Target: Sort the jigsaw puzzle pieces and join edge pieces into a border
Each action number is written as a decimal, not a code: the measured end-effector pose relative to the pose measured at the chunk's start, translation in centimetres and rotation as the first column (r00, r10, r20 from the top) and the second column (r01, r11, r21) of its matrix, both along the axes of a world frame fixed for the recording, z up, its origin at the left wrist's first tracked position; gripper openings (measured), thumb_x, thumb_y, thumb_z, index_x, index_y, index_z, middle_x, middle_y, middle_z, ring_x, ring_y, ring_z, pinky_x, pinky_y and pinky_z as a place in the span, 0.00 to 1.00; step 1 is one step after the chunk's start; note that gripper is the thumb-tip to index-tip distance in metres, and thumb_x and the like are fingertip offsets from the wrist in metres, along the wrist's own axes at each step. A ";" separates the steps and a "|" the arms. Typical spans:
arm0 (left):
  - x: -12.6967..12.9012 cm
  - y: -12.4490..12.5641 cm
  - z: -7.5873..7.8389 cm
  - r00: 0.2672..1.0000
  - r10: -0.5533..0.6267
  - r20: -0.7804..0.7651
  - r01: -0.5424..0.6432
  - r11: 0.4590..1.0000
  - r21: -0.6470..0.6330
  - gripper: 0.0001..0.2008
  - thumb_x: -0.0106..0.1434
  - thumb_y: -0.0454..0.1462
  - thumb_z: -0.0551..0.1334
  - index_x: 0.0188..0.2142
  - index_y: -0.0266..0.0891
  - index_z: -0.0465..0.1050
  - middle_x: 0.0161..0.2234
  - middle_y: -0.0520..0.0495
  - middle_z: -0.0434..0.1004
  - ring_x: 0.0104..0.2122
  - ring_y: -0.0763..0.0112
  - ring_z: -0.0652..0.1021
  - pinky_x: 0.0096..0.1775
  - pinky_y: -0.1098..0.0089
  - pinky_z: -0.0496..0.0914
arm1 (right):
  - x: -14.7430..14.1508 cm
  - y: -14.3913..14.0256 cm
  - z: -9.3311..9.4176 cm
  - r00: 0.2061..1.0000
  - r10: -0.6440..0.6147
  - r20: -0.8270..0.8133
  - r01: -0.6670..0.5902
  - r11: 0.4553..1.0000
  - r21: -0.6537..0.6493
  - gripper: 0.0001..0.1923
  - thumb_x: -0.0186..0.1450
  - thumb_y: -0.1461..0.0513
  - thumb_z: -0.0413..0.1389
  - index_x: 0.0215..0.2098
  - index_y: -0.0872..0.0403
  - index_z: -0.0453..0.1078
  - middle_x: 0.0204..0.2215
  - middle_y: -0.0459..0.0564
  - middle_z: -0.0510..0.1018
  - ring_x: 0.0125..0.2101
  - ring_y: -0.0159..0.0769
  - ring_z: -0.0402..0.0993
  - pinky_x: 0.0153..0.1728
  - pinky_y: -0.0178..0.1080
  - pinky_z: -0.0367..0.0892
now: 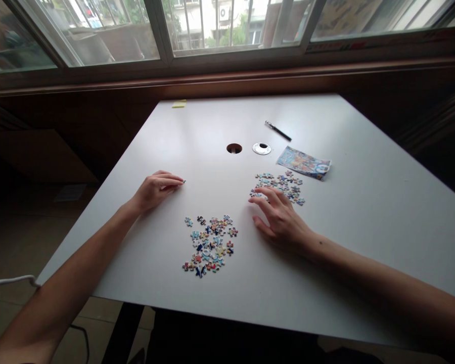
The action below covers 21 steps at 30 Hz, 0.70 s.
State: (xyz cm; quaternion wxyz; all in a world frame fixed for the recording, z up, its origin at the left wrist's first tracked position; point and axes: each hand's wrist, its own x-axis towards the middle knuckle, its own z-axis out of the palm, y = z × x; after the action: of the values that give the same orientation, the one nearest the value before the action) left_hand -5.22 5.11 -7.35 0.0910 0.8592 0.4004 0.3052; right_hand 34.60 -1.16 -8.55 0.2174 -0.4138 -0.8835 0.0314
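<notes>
My left hand (156, 190) rests on the white table (364, 212), fingers closed on a small dark puzzle piece (183, 181) at its fingertips. My right hand (278, 218) lies flat with fingers spread, its fingertips touching the near edge of a loose group of puzzle pieces (282, 185). A larger pile of colourful puzzle pieces (210, 246) lies between my two hands, closer to me. A colourful printed picture card (304, 163) lies just beyond the right-hand group.
A round cable hole (234, 148) and its silver cover (261, 148) sit mid-table. A black pen (278, 131) lies farther back, and a yellow sticky pad (179, 103) is at the far edge. A window runs behind. A white cable (11, 281) hangs at left.
</notes>
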 end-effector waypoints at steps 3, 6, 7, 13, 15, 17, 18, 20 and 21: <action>1.1 -2.1 0.6 0.992 -0.122 0.033 0.124 0.989 -0.078 0.09 0.68 0.37 0.63 0.45 0.47 0.81 0.43 0.46 0.82 0.45 0.66 0.78 0.47 0.63 0.75 | 0.0 0.1 0.0 1.000 0.013 -0.005 -0.013 1.000 0.001 0.17 0.67 0.61 0.53 0.53 0.52 0.64 0.57 0.60 0.66 0.61 0.53 0.57 0.60 0.58 0.60; 3.2 -4.9 0.9 0.950 -0.311 -0.002 0.302 0.926 -0.227 0.11 0.69 0.36 0.62 0.48 0.48 0.80 0.41 0.45 0.79 0.39 0.70 0.77 0.40 0.68 0.75 | 0.1 0.2 -0.2 1.000 0.020 0.001 -0.020 1.000 -0.007 0.17 0.67 0.61 0.53 0.53 0.52 0.64 0.57 0.61 0.65 0.60 0.54 0.57 0.60 0.59 0.60; 3.7 -5.5 0.9 0.944 -0.330 -0.012 0.317 0.915 -0.249 0.12 0.69 0.35 0.61 0.48 0.48 0.80 0.41 0.44 0.78 0.38 0.71 0.76 0.37 0.70 0.74 | 0.2 0.2 -0.2 1.000 0.022 0.003 -0.022 1.000 -0.010 0.17 0.67 0.61 0.53 0.53 0.52 0.64 0.57 0.61 0.65 0.60 0.54 0.57 0.60 0.59 0.60; 2.5 -4.4 0.3 0.975 -0.217 -0.042 0.203 0.954 -0.220 0.12 0.70 0.37 0.60 0.49 0.47 0.80 0.41 0.44 0.75 0.37 0.72 0.76 0.37 0.72 0.74 | 0.3 0.3 -0.5 1.000 0.023 0.004 -0.023 1.000 -0.006 0.17 0.66 0.61 0.54 0.54 0.51 0.63 0.57 0.60 0.65 0.61 0.54 0.57 0.60 0.59 0.59; 1.3 -3.4 0.3 0.992 -0.123 -0.032 0.116 0.979 -0.169 0.11 0.70 0.38 0.60 0.48 0.45 0.80 0.41 0.44 0.75 0.37 0.71 0.77 0.39 0.71 0.75 | 0.3 0.3 -0.4 1.000 0.020 0.009 -0.019 1.000 -0.006 0.17 0.66 0.60 0.54 0.54 0.52 0.63 0.57 0.60 0.65 0.61 0.54 0.57 0.60 0.58 0.59; 0.7 -3.2 0.5 0.998 -0.048 -0.027 0.044 0.989 -0.143 0.12 0.70 0.38 0.61 0.49 0.44 0.80 0.42 0.44 0.76 0.36 0.72 0.77 0.38 0.72 0.75 | 0.2 0.2 -0.4 1.000 0.014 0.013 -0.014 1.000 -0.009 0.17 0.67 0.61 0.54 0.54 0.52 0.63 0.57 0.60 0.65 0.60 0.54 0.57 0.60 0.58 0.60; 0.7 -3.4 0.6 0.999 -0.032 -0.017 0.029 0.990 -0.137 0.12 0.69 0.38 0.60 0.49 0.44 0.79 0.43 0.44 0.77 0.36 0.72 0.78 0.37 0.72 0.75 | 0.2 0.2 -0.3 1.000 0.012 0.015 -0.012 1.000 -0.011 0.17 0.67 0.61 0.54 0.54 0.52 0.63 0.57 0.60 0.65 0.60 0.54 0.57 0.59 0.58 0.60; 1.5 -4.5 0.9 0.998 -0.064 0.008 0.064 0.987 -0.144 0.12 0.69 0.37 0.61 0.49 0.44 0.79 0.44 0.43 0.77 0.37 0.71 0.77 0.37 0.71 0.74 | 0.1 0.2 -0.3 1.000 0.014 0.016 -0.013 1.000 -0.010 0.17 0.67 0.61 0.54 0.54 0.52 0.63 0.57 0.60 0.65 0.60 0.54 0.57 0.59 0.58 0.60; 2.1 -5.3 1.0 0.993 -0.115 0.027 0.117 0.983 -0.141 0.11 0.68 0.37 0.62 0.48 0.43 0.80 0.43 0.43 0.77 0.39 0.70 0.77 0.39 0.70 0.74 | 0.1 0.2 -0.3 1.000 0.016 0.015 -0.016 1.000 -0.009 0.17 0.67 0.61 0.54 0.54 0.52 0.63 0.57 0.61 0.65 0.60 0.54 0.57 0.60 0.58 0.60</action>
State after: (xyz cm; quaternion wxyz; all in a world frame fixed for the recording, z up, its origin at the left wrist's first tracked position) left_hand -3.09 -0.18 -6.30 0.1737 0.8694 0.3695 0.2782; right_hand 34.72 -0.95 -8.80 0.2087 -0.4077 -0.8883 0.0338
